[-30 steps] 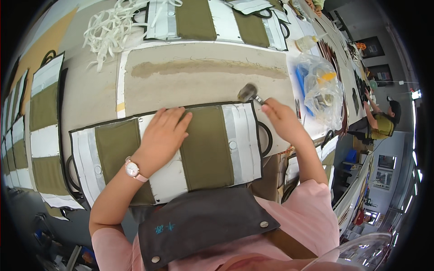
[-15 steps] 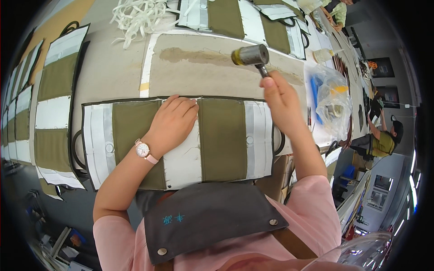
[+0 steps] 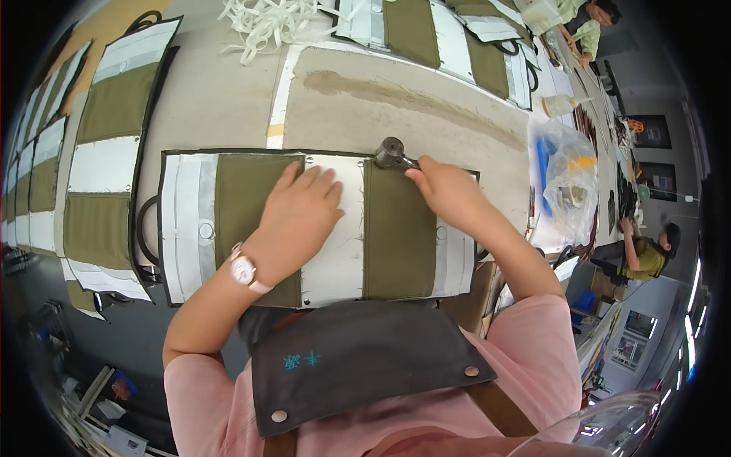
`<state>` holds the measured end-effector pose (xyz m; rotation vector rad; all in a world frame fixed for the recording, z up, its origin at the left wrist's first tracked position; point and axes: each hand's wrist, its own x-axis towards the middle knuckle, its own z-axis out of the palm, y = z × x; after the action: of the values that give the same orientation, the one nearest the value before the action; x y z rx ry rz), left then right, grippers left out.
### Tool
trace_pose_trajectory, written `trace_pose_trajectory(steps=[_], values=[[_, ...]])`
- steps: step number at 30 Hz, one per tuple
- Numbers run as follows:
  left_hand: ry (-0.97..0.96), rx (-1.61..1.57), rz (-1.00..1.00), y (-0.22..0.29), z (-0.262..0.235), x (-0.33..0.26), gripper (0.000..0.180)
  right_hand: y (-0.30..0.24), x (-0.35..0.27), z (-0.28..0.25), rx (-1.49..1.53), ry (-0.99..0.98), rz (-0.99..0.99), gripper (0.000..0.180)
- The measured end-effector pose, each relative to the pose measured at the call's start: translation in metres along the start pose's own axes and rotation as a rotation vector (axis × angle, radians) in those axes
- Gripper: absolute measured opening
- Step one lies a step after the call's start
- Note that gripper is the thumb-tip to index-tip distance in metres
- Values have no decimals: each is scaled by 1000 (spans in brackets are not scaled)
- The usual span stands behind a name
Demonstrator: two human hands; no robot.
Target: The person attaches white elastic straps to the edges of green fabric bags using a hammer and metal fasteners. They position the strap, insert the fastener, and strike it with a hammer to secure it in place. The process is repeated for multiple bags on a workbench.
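Observation:
An olive-and-white fabric panel [image 3: 400,244] with dark edging and a black loop handle lies flat on the table in front of me. My right hand [image 3: 453,190] grips the short handle of a hammer [image 3: 391,151]. The hammer's grey metal head is over the panel's far edge, near the right side of the white middle strip. Over the panel's middle is my left hand [image 3: 301,217], holding nothing, its fingers spread and slightly blurred. Small metal studs [image 3: 361,164] show along the white strip's edges. Whether the hammer head touches the fabric I cannot tell.
Similar panels lie at the left [image 3: 110,164] and the far side [image 3: 411,34]. White tape [image 3: 266,23] is heaped at the back. A clear plastic bag [image 3: 571,179] and a squeeze bottle [image 3: 560,105] stand right. Two other people work along the right.
The hammer has come down from its raised position to the panel's far edge. My left hand has shifted off that edge, its fingers spreading. The whole view has turned slightly.

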<state>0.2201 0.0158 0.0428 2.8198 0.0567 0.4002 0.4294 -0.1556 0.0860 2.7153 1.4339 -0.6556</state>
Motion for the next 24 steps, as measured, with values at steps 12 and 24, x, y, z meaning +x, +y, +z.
trace_pose_trajectory(steps=[12, 24], values=[[48, -175, -307, -20, -11, -49, 31, -100, 47, 7, 18, -73, -171, 34], [66, 102, -578, -55, -43, -93, 38, -111, 50, 27, 42, -44, -185, 37]])
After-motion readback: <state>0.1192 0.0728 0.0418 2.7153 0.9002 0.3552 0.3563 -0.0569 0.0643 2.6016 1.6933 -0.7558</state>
